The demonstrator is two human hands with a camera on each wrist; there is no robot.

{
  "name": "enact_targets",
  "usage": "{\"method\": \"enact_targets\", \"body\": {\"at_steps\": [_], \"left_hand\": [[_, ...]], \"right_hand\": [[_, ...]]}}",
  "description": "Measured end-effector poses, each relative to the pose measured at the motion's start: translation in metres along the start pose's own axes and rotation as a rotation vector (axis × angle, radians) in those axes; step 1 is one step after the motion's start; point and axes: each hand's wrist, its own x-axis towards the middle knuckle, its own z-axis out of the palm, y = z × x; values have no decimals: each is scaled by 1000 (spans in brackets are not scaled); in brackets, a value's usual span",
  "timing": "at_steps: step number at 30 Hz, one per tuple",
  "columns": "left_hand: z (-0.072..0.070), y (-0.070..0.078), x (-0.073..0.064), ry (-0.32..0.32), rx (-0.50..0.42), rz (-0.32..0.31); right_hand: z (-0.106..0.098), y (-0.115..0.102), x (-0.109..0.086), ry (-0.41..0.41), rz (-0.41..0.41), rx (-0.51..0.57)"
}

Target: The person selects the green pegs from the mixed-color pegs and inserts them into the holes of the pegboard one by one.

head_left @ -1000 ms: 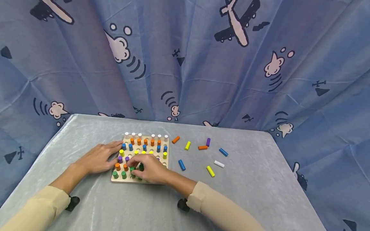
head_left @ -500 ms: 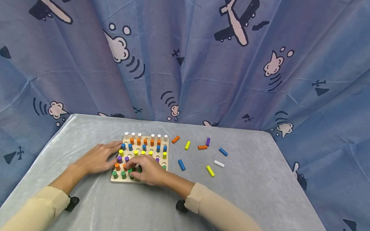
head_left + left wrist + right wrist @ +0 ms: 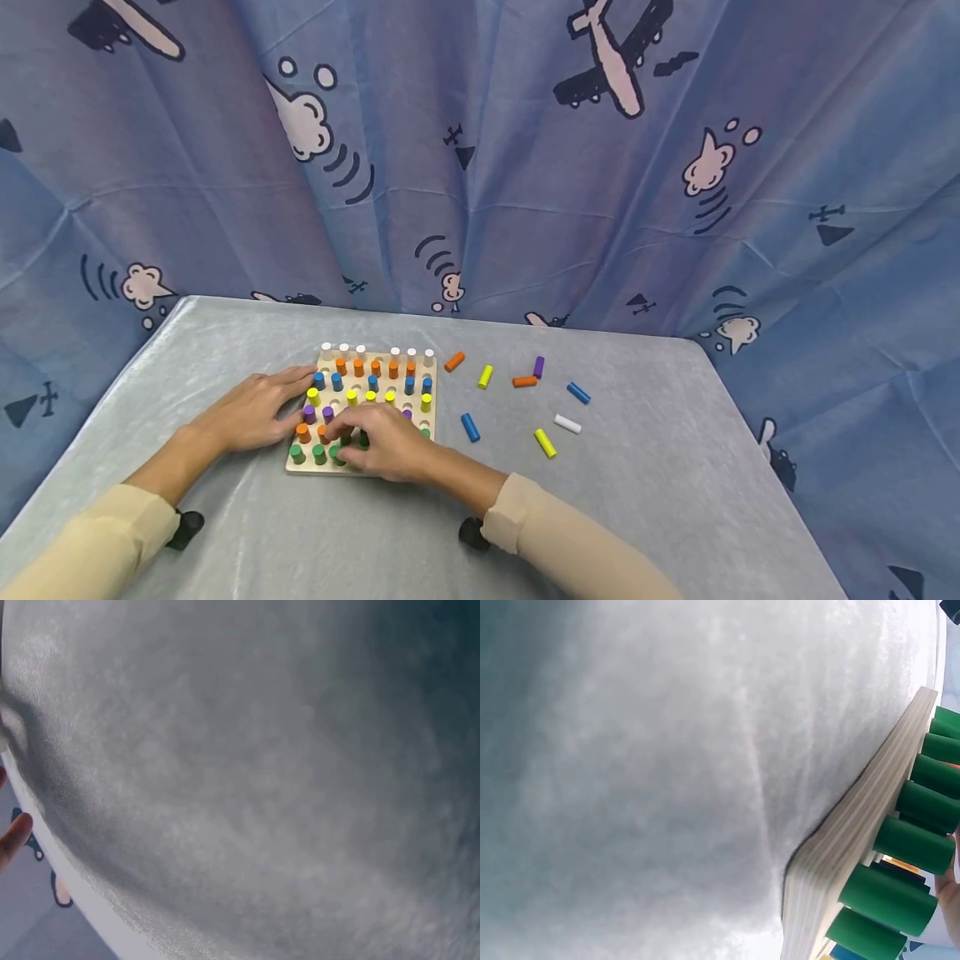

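A wooden pegboard point(image 3: 382, 360) lies on the table, filled with rows of coloured pegs: white at the back, then orange, blue, yellow, purple, orange and green. My left hand point(image 3: 251, 412) rests along its left edge, fingers extended and touching the side. Over the front rows, my right hand point(image 3: 386, 442) bends its thumb and fingers around a green peg point(image 3: 334, 455) in the front row; the hand partly covers that peg. Green pegs point(image 3: 889, 900) line the board's edge in the right wrist view, where part of a finger point(image 3: 949, 892) shows at the right.
Loose pegs lie right of the board, among them a blue peg point(image 3: 470, 427), a yellow peg point(image 3: 545, 443), a white peg point(image 3: 567, 424) and a purple peg point(image 3: 538, 367). A printed curtain point(image 3: 480, 167) hangs behind the grey table point(image 3: 637, 467).
My right hand has shifted slightly left and down with the green peg, which now stands lower in the front row. My left hand has stayed at the board's edge.
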Motion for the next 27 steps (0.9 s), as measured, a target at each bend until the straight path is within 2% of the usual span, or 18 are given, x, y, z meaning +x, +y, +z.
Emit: {"method": "enact_targets", "body": {"at_steps": [10,18,27], "left_hand": [[1,-1,1,26,0,21],[1,-2,2,1,2,1],[2,-1,1,16,-6,9]], "right_hand": [[-3,-4,2,-26,13,-23],[-6,-5,2,-42,7,-61],[-13,-5,0,-42,5,-98]]}}
